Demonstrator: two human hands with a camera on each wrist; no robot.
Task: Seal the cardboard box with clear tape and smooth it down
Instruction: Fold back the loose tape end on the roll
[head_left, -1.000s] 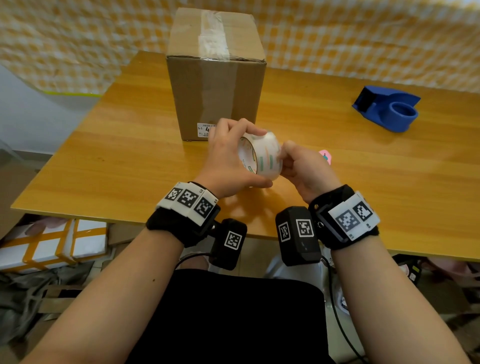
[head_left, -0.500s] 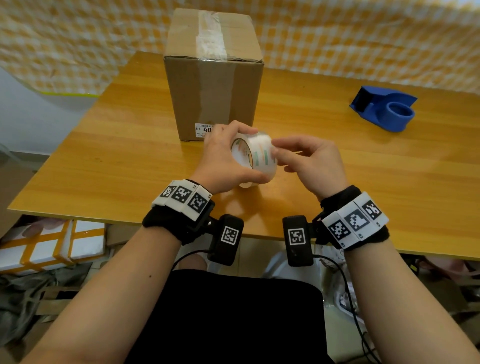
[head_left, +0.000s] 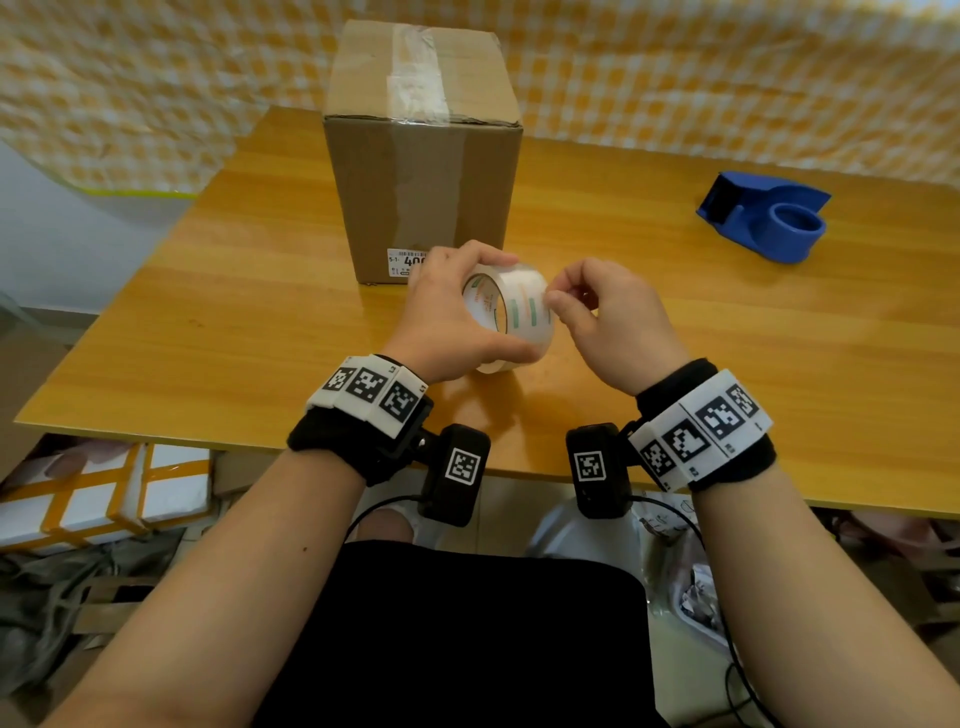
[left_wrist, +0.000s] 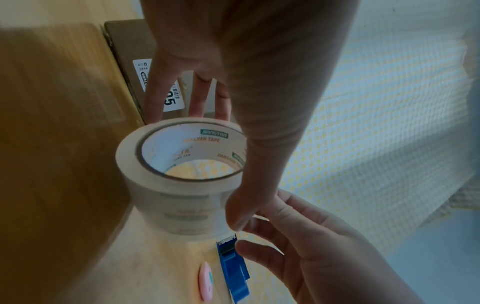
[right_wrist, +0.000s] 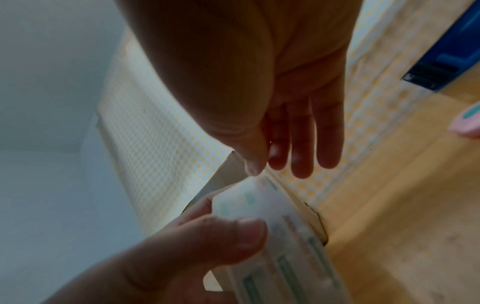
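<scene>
The cardboard box (head_left: 421, 176) stands upright at the table's middle back, with a strip of old clear tape along its top. In front of it my left hand (head_left: 452, 317) grips the clear tape roll (head_left: 519, 306) just above the table, fingers over the top and thumb underneath. My right hand (head_left: 602, 317) is right beside the roll with loosely curled fingers, and its thumb tip touches the roll's outer face. In the left wrist view the roll (left_wrist: 182, 205) shows its printed core. No loose tape end shows in the right wrist view of the roll (right_wrist: 272, 226).
A blue tape dispenser (head_left: 763, 218) sits at the right back of the wooden table (head_left: 208, 322). A small pink object (left_wrist: 206, 283) lies near the hands, hidden in the head view. A checked cloth hangs behind; boxes and clutter lie on the floor.
My right hand went from pinching at the roll, to fingers stretched out on it, to curled with the thumb tip on its face. The left hand has kept hold of the roll.
</scene>
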